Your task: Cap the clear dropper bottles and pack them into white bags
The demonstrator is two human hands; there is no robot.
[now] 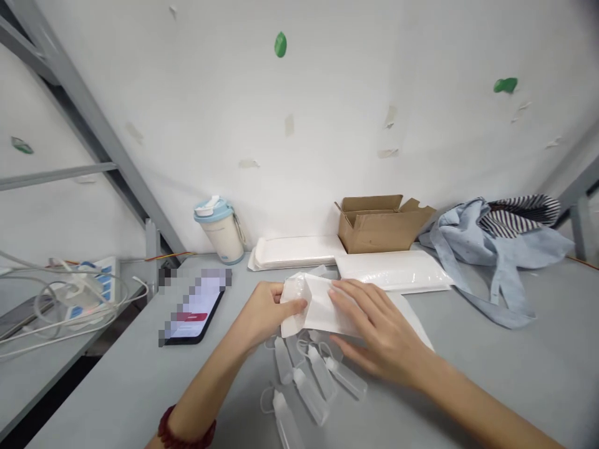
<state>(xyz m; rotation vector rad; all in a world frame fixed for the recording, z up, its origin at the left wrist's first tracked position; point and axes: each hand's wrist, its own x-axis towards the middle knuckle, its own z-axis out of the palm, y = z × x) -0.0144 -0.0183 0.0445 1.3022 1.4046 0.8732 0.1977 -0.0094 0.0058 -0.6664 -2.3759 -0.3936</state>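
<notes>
A white padded mailer (322,307) is held low over the table, its opening turned to the left. My left hand (266,312) grips the mouth of the mailer, thumb inside and fingers behind, so the bubble lining shows. Across the mailer's front lies my right hand (379,330), fingers stretched out and resting on the paper. Below the hands several clear plastic squeeze bottles (311,396) with tethered caps lie on the table. Some bottles are partly hidden under the mailer. What the mailer contains cannot be seen.
Behind stand a cream tumbler (219,234) with a blue lid, a stack of white mailers (297,251), a filled-looking mailer (395,271) and an open cardboard box (384,231). A phone (196,312) lies left. A blue cloth bag (500,249) lies right; a power strip (96,290) with cables sits far left.
</notes>
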